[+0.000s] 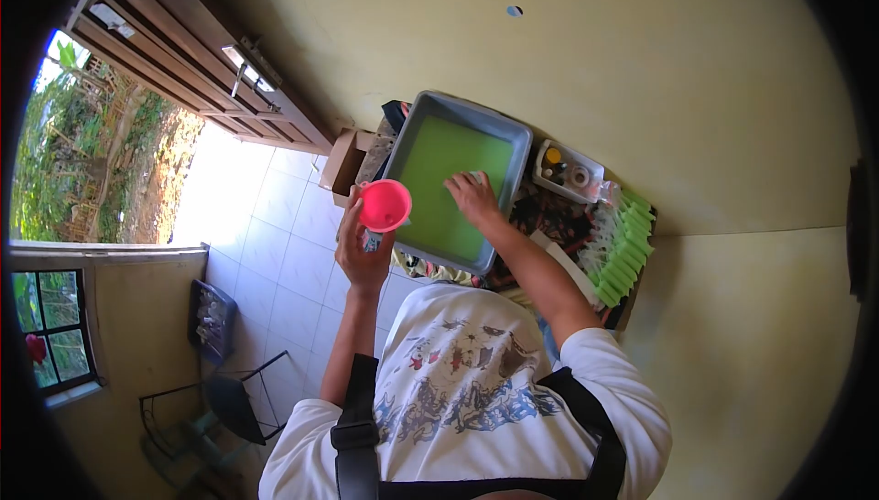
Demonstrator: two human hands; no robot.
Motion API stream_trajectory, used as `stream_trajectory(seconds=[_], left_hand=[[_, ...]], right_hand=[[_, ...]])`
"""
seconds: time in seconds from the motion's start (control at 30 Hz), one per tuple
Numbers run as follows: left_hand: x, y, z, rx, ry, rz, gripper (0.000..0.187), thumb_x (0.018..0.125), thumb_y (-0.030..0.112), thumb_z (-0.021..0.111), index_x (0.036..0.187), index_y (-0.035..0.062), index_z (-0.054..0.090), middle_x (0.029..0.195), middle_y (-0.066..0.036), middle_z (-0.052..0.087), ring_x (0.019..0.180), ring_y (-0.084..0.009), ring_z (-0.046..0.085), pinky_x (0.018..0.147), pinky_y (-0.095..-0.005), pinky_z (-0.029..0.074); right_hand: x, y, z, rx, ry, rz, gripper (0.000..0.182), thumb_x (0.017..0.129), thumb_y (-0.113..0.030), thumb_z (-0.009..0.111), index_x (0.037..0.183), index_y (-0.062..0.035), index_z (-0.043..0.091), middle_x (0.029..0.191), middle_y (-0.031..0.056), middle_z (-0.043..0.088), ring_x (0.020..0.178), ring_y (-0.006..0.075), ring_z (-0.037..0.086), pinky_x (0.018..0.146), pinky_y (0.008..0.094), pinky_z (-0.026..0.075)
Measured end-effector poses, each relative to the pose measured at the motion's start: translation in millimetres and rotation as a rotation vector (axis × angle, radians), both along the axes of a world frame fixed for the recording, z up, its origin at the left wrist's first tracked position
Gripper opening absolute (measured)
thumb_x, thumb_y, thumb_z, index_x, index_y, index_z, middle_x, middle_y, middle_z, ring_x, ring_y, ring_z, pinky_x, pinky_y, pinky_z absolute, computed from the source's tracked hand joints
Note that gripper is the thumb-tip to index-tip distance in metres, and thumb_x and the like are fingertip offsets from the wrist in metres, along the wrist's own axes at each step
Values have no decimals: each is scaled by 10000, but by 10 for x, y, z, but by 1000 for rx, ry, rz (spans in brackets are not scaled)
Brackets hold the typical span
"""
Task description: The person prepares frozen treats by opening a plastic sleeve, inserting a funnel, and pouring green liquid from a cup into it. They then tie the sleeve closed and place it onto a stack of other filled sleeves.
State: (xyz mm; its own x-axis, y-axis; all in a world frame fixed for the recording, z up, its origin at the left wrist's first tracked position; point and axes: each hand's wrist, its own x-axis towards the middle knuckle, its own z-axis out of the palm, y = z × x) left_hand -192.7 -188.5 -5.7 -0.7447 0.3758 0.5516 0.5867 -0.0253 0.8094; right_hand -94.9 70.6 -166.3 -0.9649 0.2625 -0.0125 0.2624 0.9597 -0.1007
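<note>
A pink funnel (385, 205) is in my left hand (362, 257), its wide mouth turned up toward me, by the near left rim of a grey tub (523, 147). My fingers and thumb close around the funnel; what is beneath it is mostly hidden. Bright green liquid (449, 157) fills much of the tub. Over this liquid, my right hand (474, 200) reaches in from the right with its fingers bent together. Something pale shows at those fingertips, too small to name.
Right of the tub stands a white container (568, 170) with small items inside. Several green-filled packs (627, 257) lie in a row at the table's right end. A cardboard box (346, 163) is at the left. An open wooden door (211, 51) and a chair (233, 408) are further left.
</note>
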Motion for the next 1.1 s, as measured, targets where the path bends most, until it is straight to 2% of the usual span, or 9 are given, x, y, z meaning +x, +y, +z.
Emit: stream_trajectory(seconds=[0.1, 0.2, 0.3, 0.4, 0.53, 0.63, 0.8, 0.93, 1.1], left_hand=[[1, 4, -36, -7, -2, 9, 752, 820, -86, 859, 1504, 43, 576, 1604, -225, 552, 1439, -383, 588, 1047, -435, 626], [16, 24, -43, -41, 12, 8, 751, 818, -75, 865, 1501, 63, 583, 1598, -208, 566, 1428, -379, 601, 1030, -427, 632], [40, 99, -21, -49, 3, -28, 768, 811, -68, 874, 1507, 78, 583, 1596, -199, 573, 1426, -367, 606, 1000, -415, 644], [54, 201, -50, -74, 52, -70, 752, 805, -65, 880, 1490, 69, 599, 1589, -204, 579, 1415, -354, 619, 968, -391, 653], [150, 449, 61, -81, 66, -134, 740, 786, -70, 889, 1466, 56, 625, 1575, -208, 592, 1364, -346, 663, 923, -359, 656], [306, 708, 155, -78, 45, -232, 731, 768, -74, 898, 1443, 52, 649, 1563, -206, 606, 1327, -333, 692, 883, -339, 652], [586, 1149, 316, -29, 94, -402, 724, 734, -82, 908, 1408, 48, 680, 1536, -203, 633, 1237, -291, 740, 846, -331, 635], [791, 1403, 392, 2, 101, -498, 734, 724, -83, 909, 1409, 46, 678, 1536, -205, 633, 1102, -261, 774, 839, -331, 631], [965, 1588, 471, 37, 112, -553, 750, 725, -78, 911, 1424, 53, 672, 1540, -194, 633, 1047, -235, 777, 840, -328, 632]], right_hand=[[80, -182, 185, -119, 46, -8, 609, 858, -132, 786, 1445, -158, 625, 1465, 91, 632, 1404, 257, 585, 1198, 527, 384], [149, -313, 511, -462, 250, -122, 759, 748, -158, 902, 1449, -124, 614, 1425, 127, 667, 1341, 317, 638, 1160, 491, 464], [310, -401, 827, -701, 509, -214, 856, 699, -163, 956, 1467, -75, 588, 1373, 167, 693, 1275, 366, 677, 1103, 470, 533], [552, -423, 1171, -696, 654, -278, 878, 716, -141, 956, 1496, -45, 565, 1386, 191, 687, 1282, 367, 679, 1096, 470, 542], [932, -374, 1796, -612, 847, -357, 874, 742, -134, 964, 1513, -32, 564, 1412, 195, 681, 1315, 336, 672, 1123, 442, 520], [1253, -264, 2253, -422, 900, -348, 865, 759, -134, 940, 1527, -71, 548, 1434, 194, 660, 1310, 391, 654, 1112, 466, 527], [1636, -116, 2884, -103, 797, -347, 881, 708, -105, 940, 1514, -131, 585, 1482, 96, 651, 1390, 312, 594, 1202, 505, 377], [1777, -33, 3160, 27, 735, -338, 860, 721, -55, 919, 1511, -179, 602, 1489, 38, 657, 1425, 238, 585, 1220, 494, 361], [1905, 19, 3259, 119, 694, -349, 829, 741, -21, 884, 1503, -215, 620, 1479, -4, 663, 1421, 209, 589, 1243, 507, 344]])
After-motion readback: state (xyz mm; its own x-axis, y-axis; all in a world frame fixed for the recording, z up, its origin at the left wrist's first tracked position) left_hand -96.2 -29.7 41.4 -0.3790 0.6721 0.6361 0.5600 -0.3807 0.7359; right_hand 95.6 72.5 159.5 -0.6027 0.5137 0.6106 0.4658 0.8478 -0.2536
